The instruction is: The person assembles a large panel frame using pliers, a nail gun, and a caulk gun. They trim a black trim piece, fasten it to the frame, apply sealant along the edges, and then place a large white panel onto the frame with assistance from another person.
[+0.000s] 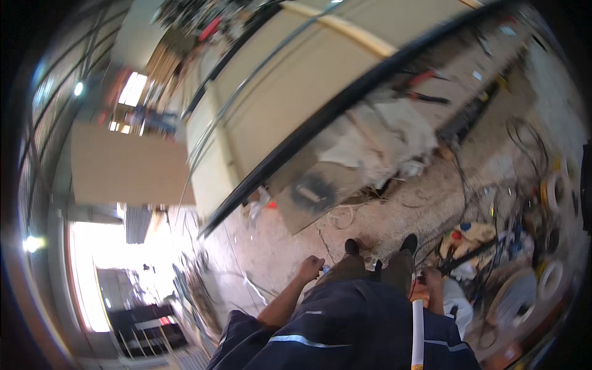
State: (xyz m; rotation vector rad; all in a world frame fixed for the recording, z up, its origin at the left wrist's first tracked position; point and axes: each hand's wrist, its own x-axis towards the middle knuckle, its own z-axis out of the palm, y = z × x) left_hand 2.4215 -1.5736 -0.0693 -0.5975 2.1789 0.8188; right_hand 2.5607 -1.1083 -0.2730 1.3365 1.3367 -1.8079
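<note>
Standing on a cluttered floor (290, 246), your left hand (310, 269) curls around a small, blurred object; your right hand (431, 279) is half hidden, grip unclear.

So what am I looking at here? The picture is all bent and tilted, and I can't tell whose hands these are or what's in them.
This is one wide fisheye camera worn on a person's head, looking down, so straight edges curve. The person stands on a concrete floor; their shoes show below. The left hand seems to grip a small object, too blurred to name. The right hand hangs low, partly hidden by a white stripe; its grip is unclear. Around lie tape rolls, cables and a crumpled cloth.
</note>
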